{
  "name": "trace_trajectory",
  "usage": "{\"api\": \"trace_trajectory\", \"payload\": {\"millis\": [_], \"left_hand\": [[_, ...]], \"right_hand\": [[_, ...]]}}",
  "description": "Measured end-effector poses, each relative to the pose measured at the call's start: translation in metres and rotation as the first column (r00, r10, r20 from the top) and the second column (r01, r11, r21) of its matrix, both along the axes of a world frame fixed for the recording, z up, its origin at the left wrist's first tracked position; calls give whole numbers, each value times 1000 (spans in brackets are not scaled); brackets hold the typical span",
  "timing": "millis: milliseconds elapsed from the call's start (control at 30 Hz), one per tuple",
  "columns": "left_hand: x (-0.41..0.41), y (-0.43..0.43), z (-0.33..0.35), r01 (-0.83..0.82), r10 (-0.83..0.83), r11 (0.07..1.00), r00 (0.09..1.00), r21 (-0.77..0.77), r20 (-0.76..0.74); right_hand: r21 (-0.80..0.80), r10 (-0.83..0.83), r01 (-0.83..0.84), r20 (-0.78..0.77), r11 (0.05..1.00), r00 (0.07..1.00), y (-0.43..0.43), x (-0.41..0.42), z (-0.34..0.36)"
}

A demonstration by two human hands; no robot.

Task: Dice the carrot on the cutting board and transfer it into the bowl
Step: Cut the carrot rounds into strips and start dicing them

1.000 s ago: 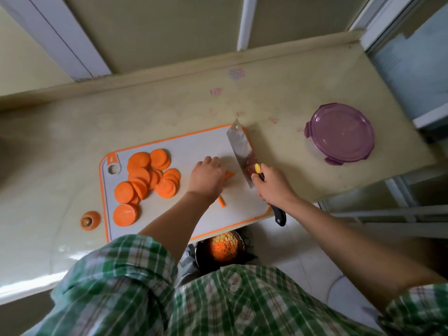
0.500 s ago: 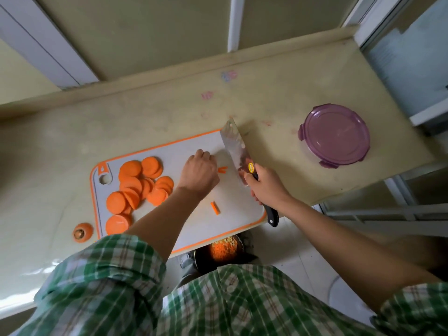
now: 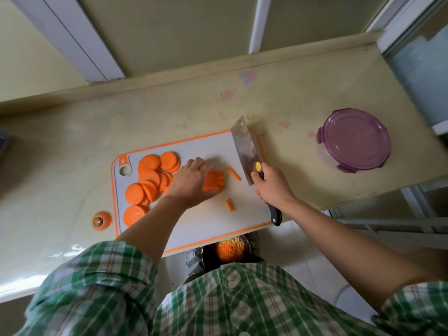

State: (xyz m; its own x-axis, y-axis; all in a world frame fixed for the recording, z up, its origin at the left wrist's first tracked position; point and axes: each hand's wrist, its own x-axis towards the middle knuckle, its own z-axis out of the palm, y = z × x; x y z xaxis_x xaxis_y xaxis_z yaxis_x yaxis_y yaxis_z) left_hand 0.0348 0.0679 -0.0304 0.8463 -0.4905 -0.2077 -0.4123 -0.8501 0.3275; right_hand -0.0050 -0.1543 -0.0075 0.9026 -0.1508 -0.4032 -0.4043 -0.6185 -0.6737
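Head view: The board lies on the counter, its near corner past the counter's edge. The left grip, a bare hand, lies palm down on a small stack of carrot strips near the board's middle. It covers the stack's left part, and its fingertips are hidden, so I cannot tell whether the fingers curl round the strips or only press them.

The right grip is wrapped tight round the handle of the knife. The black handle end juts out below the hand. The broad blade slants over the board's right side, well apart from the strips, its tip past the far edge. Whether the edge touches the board cannot be made out.

Two loose sticks lie on the board, one between strips and blade, one nearer the person. A heap of round slices fills the board's left side, partly hidden by the left wrist. The carrot top sits on the counter just left of the board.

The bowl stands below the counter's near edge, cut off by board and checked shirt. Orange and paler dice show in it. A purple lid lies far right.
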Motion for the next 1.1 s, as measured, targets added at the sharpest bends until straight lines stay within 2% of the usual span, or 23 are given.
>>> {"api": "trace_trajectory", "payload": {"millis": [100,267,367,467,533,633,700,800,867,1000,1100], "left_hand": [[-6,1,-1,77,-79,993,997,85,17],[4,-16,4,131,-118,989,977,-65,177],[18,-45,4,215,-210,977,964,-12,166],[22,-67,-1,133,-139,976,990,171,22],[25,-72,-2,77,-84,973,996,220,23],[31,-68,0,89,-93,976,996,199,11],[34,-58,0,74,-71,990,997,120,-26],[29,-45,1,-38,32,997,995,-66,-97],[24,-43,1,-135,126,983,989,-123,-83],[25,-45,-3,-299,299,954,951,10,-73],[27,-49,-4,-310,311,950,949,34,-50]], "right_hand": [[-67,42,-42,-4,997,999,1,-2,-5],[-48,-21,21,8,999,1000,-2,-5,-8],[-51,-40,41,26,998,999,-8,-5,-7],[-59,-49,50,20,997,999,-12,-7,-4],[-41,-62,62,2,997,998,-14,-8,0],[-9,-62,62,-11,998,998,-13,-7,3],[28,-56,57,-28,998,998,-10,-5,4],[57,-44,47,-44,997,998,-4,-2,5],[45,-24,26,-40,999,999,-1,-1,4],[48,-45,48,-50,998,998,-3,-4,1],[42,-61,64,-63,997,996,-6,-5,0]]}}
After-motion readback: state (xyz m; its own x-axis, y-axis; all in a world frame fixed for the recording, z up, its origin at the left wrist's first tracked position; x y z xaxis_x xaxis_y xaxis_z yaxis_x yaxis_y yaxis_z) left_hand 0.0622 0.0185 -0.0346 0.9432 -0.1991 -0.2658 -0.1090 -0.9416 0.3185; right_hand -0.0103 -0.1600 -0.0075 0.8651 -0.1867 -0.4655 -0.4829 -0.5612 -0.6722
